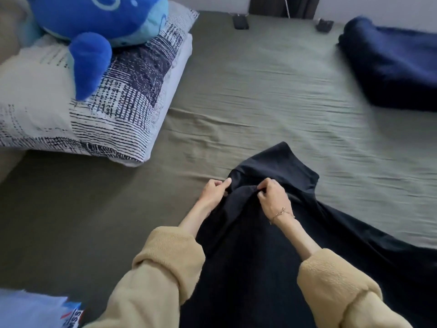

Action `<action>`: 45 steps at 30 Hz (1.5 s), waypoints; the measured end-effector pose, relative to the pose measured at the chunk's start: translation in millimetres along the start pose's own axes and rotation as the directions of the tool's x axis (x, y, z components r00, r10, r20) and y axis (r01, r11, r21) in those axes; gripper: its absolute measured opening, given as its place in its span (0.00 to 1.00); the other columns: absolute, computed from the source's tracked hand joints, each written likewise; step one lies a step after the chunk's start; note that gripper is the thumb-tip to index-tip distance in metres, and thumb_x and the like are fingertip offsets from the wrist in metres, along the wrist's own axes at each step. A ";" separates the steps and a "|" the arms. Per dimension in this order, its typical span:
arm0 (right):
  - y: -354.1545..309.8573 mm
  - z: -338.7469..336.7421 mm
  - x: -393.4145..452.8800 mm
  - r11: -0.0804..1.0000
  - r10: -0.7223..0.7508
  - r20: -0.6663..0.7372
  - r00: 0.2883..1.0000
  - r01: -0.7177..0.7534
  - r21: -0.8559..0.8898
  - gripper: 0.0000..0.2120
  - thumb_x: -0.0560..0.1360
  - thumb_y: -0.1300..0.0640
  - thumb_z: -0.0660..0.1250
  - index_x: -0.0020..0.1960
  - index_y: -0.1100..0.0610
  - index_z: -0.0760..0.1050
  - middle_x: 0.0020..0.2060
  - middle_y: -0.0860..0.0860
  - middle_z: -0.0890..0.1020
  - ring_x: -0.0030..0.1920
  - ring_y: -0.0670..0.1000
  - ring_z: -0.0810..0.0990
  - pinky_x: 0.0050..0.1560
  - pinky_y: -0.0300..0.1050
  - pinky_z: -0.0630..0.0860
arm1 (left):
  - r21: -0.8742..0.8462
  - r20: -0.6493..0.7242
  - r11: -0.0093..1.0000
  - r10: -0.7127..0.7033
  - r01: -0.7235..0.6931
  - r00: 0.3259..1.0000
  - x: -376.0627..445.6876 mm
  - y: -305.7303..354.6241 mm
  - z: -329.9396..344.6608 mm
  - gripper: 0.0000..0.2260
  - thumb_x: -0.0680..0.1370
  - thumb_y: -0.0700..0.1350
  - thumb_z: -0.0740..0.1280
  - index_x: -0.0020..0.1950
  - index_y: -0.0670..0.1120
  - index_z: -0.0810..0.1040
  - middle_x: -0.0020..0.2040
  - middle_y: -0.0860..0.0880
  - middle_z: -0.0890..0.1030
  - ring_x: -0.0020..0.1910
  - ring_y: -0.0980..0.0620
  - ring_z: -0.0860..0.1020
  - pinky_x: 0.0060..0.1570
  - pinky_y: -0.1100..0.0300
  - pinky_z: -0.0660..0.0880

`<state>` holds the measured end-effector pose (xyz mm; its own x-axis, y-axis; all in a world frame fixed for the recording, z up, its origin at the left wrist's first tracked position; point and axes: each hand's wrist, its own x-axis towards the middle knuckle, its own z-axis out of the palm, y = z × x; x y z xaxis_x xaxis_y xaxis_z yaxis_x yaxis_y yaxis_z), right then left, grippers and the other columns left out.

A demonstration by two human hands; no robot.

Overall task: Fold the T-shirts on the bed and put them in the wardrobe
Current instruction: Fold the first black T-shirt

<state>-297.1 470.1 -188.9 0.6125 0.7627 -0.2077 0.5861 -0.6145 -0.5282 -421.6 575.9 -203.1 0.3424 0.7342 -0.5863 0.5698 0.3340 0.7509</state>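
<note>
Covering most of the view is a wide bed w/ a wrinkled olive-green fitted sheet (260,91), creases running across its middle. On its near part lies the dark navy cotton T-shirt (248,256), spread from the bottom edge up toward centre, one end bunched & lifted. The left hand (214,191) pinches a fold of that fabric at the raised end, fingers (227,182) curled onto it; the right hand (274,197), thin gold bracelet at the wrist, grips the same ridge just beside it, fingers closed on the cloth. Both arms wear beige fleece sleeves (165,268) pushed up.

Upper left: a white pillow w/ black hatched print (118,110) on the bed, a big blue plush toy (94,27) resting on top. Upper right: a folded dark blue blanket (392,67), well apart from the shirt. At the far edge, two small dark objects (240,22), too blurred to identify, w/ a pale wall behind. Bottom left corner: a light blue & white printed cloth (35,311), partly cut off.
</note>
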 end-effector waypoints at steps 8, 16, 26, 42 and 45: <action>-17.7 -17.0 87.4 0.911 -0.167 0.167 0.972 0.216 -0.350 0.36 0.75 0.70 0.57 0.77 0.49 0.51 0.77 0.44 0.53 0.57 0.59 0.77 0.52 0.50 0.74 | 0.266 0.046 0.964 0.010 -0.021 0.999 35.8 13.2 6.1 0.10 0.76 0.51 0.62 0.48 0.47 0.78 0.57 0.44 0.81 0.60 0.44 0.74 0.70 0.46 0.59; -37.6 -0.3 132.2 0.918 -0.303 0.070 0.950 0.311 -0.245 0.09 0.75 0.69 0.60 0.55 0.63 0.72 0.53 0.59 0.72 0.49 0.63 0.76 0.49 0.55 0.73 | 0.456 0.001 0.858 0.266 -0.238 0.964 47.7 1.4 -43.4 0.10 0.78 0.51 0.66 0.51 0.47 0.68 0.50 0.48 0.78 0.53 0.46 0.76 0.44 0.58 0.65; -48.7 19.7 156.7 0.964 -0.105 -0.190 0.976 0.053 -0.261 0.24 0.71 0.71 0.59 0.65 0.58 0.66 0.65 0.56 0.67 0.67 0.57 0.65 0.69 0.56 0.57 | 0.596 -0.023 0.782 0.244 -0.183 0.969 76.8 12.3 -44.1 0.18 0.74 0.67 0.60 0.41 0.53 0.71 0.50 0.52 0.80 0.55 0.47 0.77 0.47 0.56 0.67; -18.8 -9.7 205.8 0.696 0.054 -0.309 0.949 0.186 0.693 0.19 0.68 0.79 0.61 0.47 0.57 0.69 0.44 0.51 0.79 0.48 0.45 0.78 0.48 0.30 0.71 | -0.406 0.280 0.901 -0.038 0.155 0.959 126.9 77.5 -19.1 0.05 0.81 0.41 0.61 0.49 0.46 0.76 0.44 0.49 0.78 0.41 0.56 0.75 0.39 0.69 0.73; -10.8 -5.4 207.2 0.893 0.158 -0.345 0.925 0.015 0.450 0.15 0.71 0.66 0.65 0.57 0.61 0.72 0.55 0.55 0.79 0.58 0.51 0.76 0.54 0.36 0.70 | -0.279 0.249 0.951 -0.062 0.133 0.967 128.6 85.7 -15.4 0.12 0.81 0.47 0.59 0.60 0.42 0.75 0.51 0.48 0.75 0.50 0.53 0.74 0.42 0.69 0.71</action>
<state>-173.6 633.7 -221.8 0.8424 0.5388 0.0083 0.2941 -0.4467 -0.8450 -340.3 708.1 -209.4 0.4812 0.5418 -0.6891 0.3789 0.5803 0.7209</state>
